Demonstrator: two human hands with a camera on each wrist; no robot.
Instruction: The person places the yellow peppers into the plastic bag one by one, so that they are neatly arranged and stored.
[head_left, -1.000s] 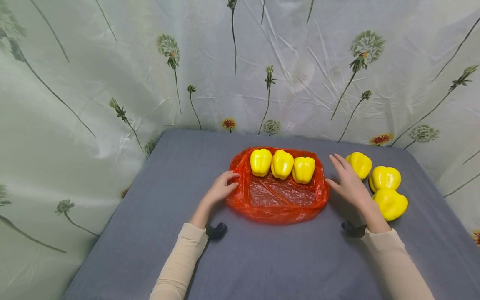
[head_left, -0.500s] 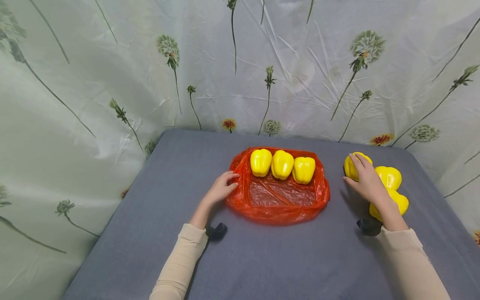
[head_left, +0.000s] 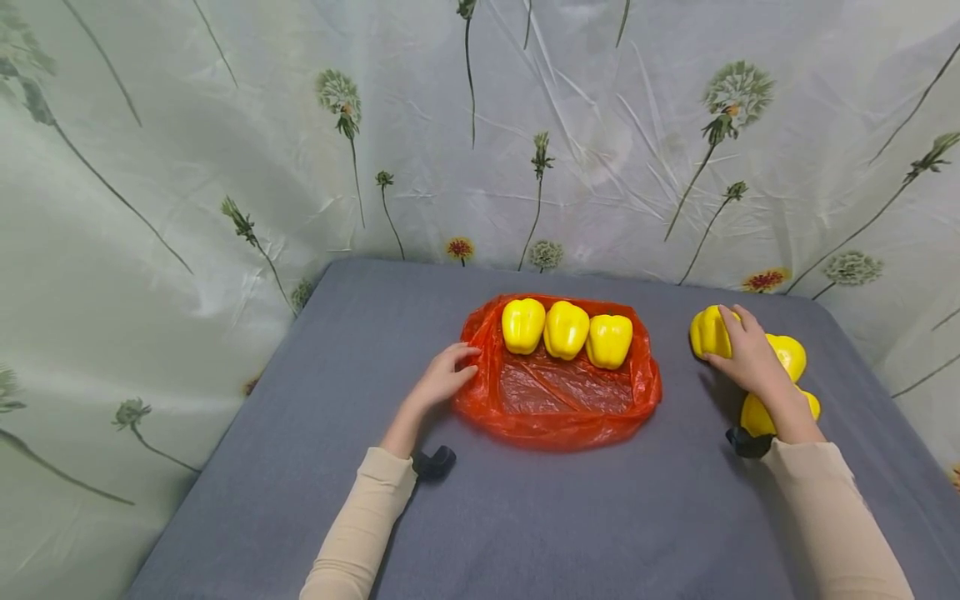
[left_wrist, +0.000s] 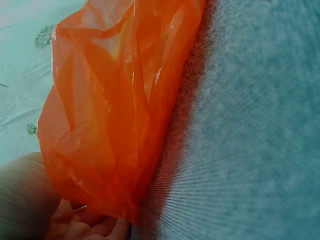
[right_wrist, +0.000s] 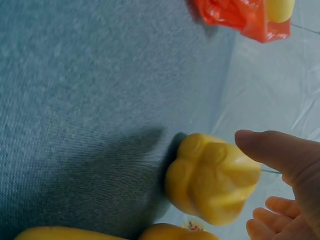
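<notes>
A red plastic bag (head_left: 555,429) with a rolled-down rim lies on the grey table. Three yellow bell peppers (head_left: 566,331) stand in a row along its far side. My left hand (head_left: 438,379) holds the left edge of the bag with bent fingers; in the left wrist view the orange-looking bag (left_wrist: 110,120) covers the thumb tip and part of the fingers. At the right, my right hand (head_left: 753,358) reaches over a loose yellow bell pepper (head_left: 707,333). In the right wrist view its thumb is extended beside this pepper (right_wrist: 210,180), and the fingers have not wrapped round it.
Two more yellow bell peppers, one behind my right hand (head_left: 789,356) and one partly under the forearm (head_left: 757,417), lie close together. A dandelion-print curtain (head_left: 420,150) hangs behind the table (head_left: 360,333). Black wrist-camera mounts (head_left: 435,462) stick out under my wrists.
My right hand has moved right, from beside the bag to over the leftmost loose bell pepper. My left hand, the bag and the peppers in it have stayed put.
</notes>
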